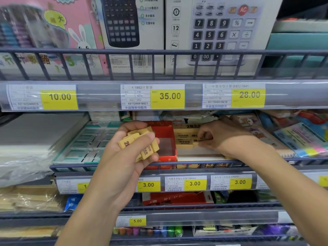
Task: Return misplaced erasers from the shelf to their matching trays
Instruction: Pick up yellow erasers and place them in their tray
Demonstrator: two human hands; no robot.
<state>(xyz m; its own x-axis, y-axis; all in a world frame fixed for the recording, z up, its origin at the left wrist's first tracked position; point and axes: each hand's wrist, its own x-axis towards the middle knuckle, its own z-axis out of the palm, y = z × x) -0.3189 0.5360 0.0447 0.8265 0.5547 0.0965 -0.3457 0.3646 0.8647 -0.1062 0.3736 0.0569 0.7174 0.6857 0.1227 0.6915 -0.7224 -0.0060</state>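
Stationery shelving, grey wire-fronted tiers with price strips.

Upper tier: pink boxed children's item [53, 32] at left; two boxed calculators, one dark-keyed [124, 22], one large grey-keyed [221, 29]. Yellow price labels [167, 96] along the front strip read 10.00, 35.00, 28.00.

Middle tier, front rail [195, 163]: 
- Red tray [166, 135], open-topped, near the centre of the rail; inside largely bare where visible.
- Yellow tray [186, 158], just right of the red one and touching it; rows of yellow erasers [183, 141] with dark print lie flat inside, towards its back.
- Green-and-white packaged items in a clear tray [88, 141], left of the red tray.
- Wrapped white paper stack [26, 139] at the far left end.
- Colourful packets [301, 139] at the right end.

Left hand [127, 153]: raised in front of the red tray's left edge, palm up, fingers and thumb curled round a loose handful of yellow erasers [142, 144], several stacked at angles.

Right hand [225, 137]: reaching over the rail into the yellow tray, fingertips pinching one eraser [197, 141] at the right side of the rows; whether that eraser has been set down cannot be told.

Lower tiers: labels 3.00 and 5.00, red packets [177, 199], coloured pens [150, 230], partly blurred.
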